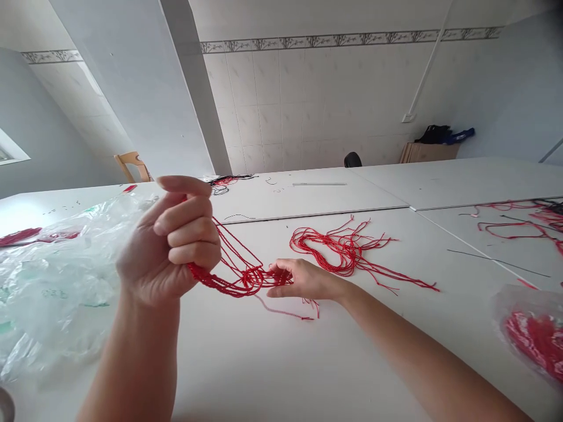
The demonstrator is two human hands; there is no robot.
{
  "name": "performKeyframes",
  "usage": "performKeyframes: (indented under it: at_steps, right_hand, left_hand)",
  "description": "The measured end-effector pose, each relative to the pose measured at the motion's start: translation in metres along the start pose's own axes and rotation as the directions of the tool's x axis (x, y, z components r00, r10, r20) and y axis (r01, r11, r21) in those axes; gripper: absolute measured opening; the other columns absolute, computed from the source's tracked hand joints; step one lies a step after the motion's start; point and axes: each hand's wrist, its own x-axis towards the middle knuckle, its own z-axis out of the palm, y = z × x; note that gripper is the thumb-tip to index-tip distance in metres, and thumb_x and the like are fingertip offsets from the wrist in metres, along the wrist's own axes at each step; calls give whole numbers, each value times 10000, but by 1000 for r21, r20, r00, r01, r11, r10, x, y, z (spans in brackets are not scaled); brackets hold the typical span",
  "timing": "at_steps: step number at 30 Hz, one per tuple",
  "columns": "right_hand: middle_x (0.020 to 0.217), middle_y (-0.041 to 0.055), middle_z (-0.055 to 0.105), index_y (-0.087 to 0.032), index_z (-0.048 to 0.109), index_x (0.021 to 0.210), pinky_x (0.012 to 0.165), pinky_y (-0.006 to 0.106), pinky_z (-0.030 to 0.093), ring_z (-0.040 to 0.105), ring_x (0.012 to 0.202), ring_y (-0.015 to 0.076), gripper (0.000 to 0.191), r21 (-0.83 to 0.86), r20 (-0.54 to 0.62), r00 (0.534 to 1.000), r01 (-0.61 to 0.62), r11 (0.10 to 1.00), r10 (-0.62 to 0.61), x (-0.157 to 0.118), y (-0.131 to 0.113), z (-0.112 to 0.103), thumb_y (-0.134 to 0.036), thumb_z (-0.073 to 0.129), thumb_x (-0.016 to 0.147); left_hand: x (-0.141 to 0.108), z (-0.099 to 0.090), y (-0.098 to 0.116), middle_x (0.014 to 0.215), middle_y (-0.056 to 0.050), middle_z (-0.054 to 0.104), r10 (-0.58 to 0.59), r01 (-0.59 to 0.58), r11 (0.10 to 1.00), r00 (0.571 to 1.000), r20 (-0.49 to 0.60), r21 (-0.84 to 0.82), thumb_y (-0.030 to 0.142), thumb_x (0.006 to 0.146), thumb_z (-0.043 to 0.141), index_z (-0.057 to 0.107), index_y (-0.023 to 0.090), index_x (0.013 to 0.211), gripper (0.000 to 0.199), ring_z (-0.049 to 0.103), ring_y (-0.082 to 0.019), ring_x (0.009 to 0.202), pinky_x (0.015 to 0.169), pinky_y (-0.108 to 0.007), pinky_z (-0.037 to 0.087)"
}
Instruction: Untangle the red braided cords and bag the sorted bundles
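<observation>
Over the white, smooth-topped desk (246,363), we saw two bare hands joined by a looped bundle of thin, twisted red cords (229,285). The left hand (171,252) was raised and curled into a loose fist, its palm side turned towards us, with the loop of the bundle running out from under its fingers. The right hand (303,278) was lower and further to the right, its thumb and fingers drawn narrow on the other end of the bundle, beside a knotted tangle. Between the two hands the strands ran in a sloping span, and a few loose ends hung below the right hand.

Just beyond the right hand, we saw a second heap of red cords (347,249) curled on the desk, its loose ends spread to the right. Left of the left hand lay a crumpled, translucent plastic bag (65,281) with faint green marks. To the far right we saw a clear plastic bag of red material (534,340), and beyond it a straggle of red strands (523,228) near a thin black cord (497,262).

Farther back on the desk, we made out a thin, straight, pale strip (319,184) and a small pile of black and red cords (233,179). Past the desk we saw a light wooden chair (134,161) on the left, and a brown cardboard box (433,152) bearing dark and blue fabric (440,135) by the tiled wall (325,88).
</observation>
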Motion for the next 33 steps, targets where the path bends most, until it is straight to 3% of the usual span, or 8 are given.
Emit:
performKeyframes:
  at_steps: [3, 6, 11, 17, 20, 26, 29, 33]
  right_hand:
    - [1299, 40, 649, -277, 660, 1230, 939, 329, 475, 605, 1184, 234, 503, -37, 0, 998, 69, 997, -69, -3, -9, 5, -564, 773, 833]
    - [1272, 51, 653, -251, 668, 1198, 913, 330, 490, 634, 1137, 220, 401, -94, -95, 979, 169, 981, -178, -1, -14, 16, -505, 732, 893]
    - [875, 4, 660, -195, 664, 901, 722, 267, 449, 619, 816, 143, 82, -271, -262, 906, 262, 926, -333, 5, -19, 31, -259, 709, 923]
    - [499, -118, 486, -212, 587, 925, 547, 237, 338, 421, 467, 82, 56, -284, -319, 914, 158, 946, -249, -4, -28, 23, -168, 618, 912]
    - [578, -95, 585, -220, 547, 976, 517, 224, 369, 533, 513, 97, 93, -315, -449, 802, 271, 910, -394, -10, -34, 22, -182, 585, 900]
    - [1013, 47, 721, -225, 580, 1046, 716, 311, 576, 684, 909, 171, 169, -561, -519, 406, 502, 658, -752, -7, -36, 32, -115, 556, 919]
    - [1172, 98, 674, -215, 592, 1211, 852, 372, 605, 640, 1101, 202, 317, -527, -541, 357, 562, 638, -762, -9, -41, 34, -84, 554, 925]
    - [1206, 77, 654, -243, 596, 1280, 876, 366, 621, 620, 1130, 189, 373, -351, -611, 396, 640, 683, -685, -16, -51, 35, -82, 540, 949]
  left_hand:
    - [5, -8, 0, 461, 60, 255, -52, 52, 998, 999, 8, 45, 339, 1076, 213, 541, 264, 766, 458, 138, -113, 362, 271, -192, 98]
    - [7, -11, 0, 484, 70, 255, -91, 87, 994, 995, 51, 60, 318, 1083, 215, 538, 222, 762, 465, 135, -90, 390, 300, -148, 93]
    - [6, -10, -1, 496, 83, 249, -125, 117, 990, 988, 93, 79, 290, 1084, 241, 554, 197, 802, 431, 130, -78, 402, 315, -134, 76]
    - [6, -10, 0, 492, 83, 243, -110, 102, 990, 991, 81, 103, 292, 1091, 237, 560, 194, 783, 457, 132, -78, 402, 308, -129, 70]
    - [8, -11, -1, 485, 83, 247, -91, 82, 986, 994, 56, 142, 305, 1102, 215, 572, 190, 785, 491, 143, -80, 396, 294, -125, 78]
    - [11, -13, -6, 455, 85, 252, -29, 34, 964, 999, -23, 263, 266, 1108, 204, 608, 183, 786, 523, 158, -77, 358, 255, -116, 75]
    - [10, -12, -9, 455, 79, 257, 7, 12, 970, 997, -78, 242, 264, 1103, 264, 617, 190, 774, 489, 161, -71, 349, 258, -114, 78]
    - [9, -11, -11, 459, 79, 259, 29, -4, 976, 993, -111, 218, 244, 1094, 300, 627, 189, 775, 460, 157, -67, 354, 267, -121, 76]
